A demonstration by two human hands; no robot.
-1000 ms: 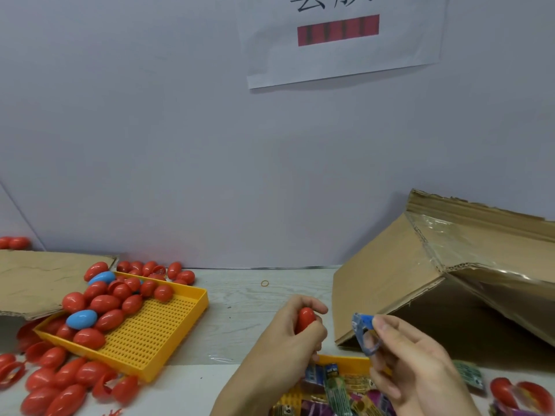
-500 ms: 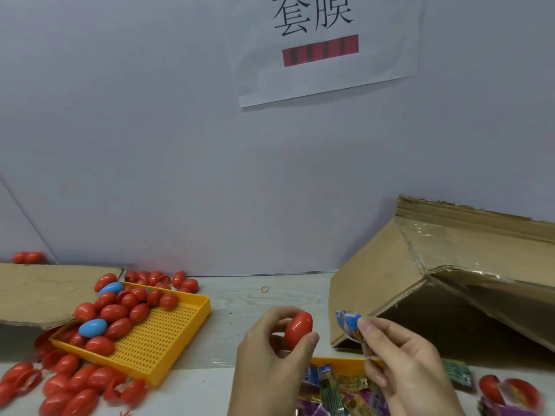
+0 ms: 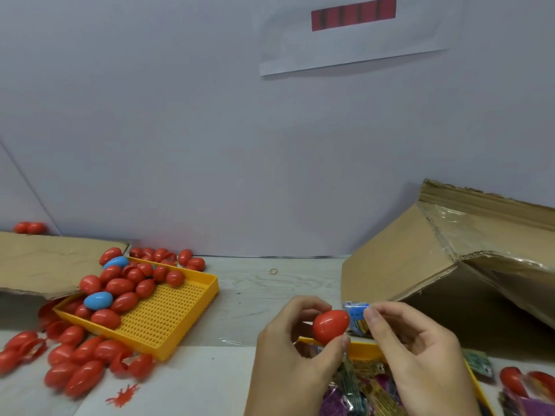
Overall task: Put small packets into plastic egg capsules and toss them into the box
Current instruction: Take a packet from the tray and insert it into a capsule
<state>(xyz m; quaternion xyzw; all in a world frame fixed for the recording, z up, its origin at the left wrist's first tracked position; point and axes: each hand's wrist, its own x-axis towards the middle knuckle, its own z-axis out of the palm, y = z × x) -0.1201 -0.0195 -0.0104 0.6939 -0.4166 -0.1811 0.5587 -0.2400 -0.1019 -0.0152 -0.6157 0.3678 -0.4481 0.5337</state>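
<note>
left hand [image 3: 292,346]: grip curled round red egg capsule [image 3: 330,325], thumb under, fingers arched over top; held above near edge of worktop [image 3: 264,298]
right hand [image 3: 420,352]: grip pinched on blue packet [image 3: 356,316] between thumb and forefinger, packet touching capsule's right end
red egg capsule: looked closed, seam not readable; raised off worktop, mid-right
blue packet: crumpled, small, partly hidden behind capsule
cardboard box [image 3: 444,265]: right side of worktop, tipped, opening facing hands, well behind packet
yellow tray [image 3: 168,322]: left half of worktop, tilted, red and blue capsules [image 3: 120,286] heaped at its far-left end, near end bare mesh
loose capsules [image 3: 75,364]: spilled on near-left corner of worktop, some as open halves
second yellow tray [image 3: 365,349]: near edge under both hands, mixed packets [image 3: 360,388] inside, mostly hidden
cardboard flap [image 3: 51,262]: far-left edge, overlapping tray's corner
rubber band [image 3: 273,271]: lay alone near far edge, centre
paper sign [image 3: 354,34]: taped on wall above, red bar printed
</note>
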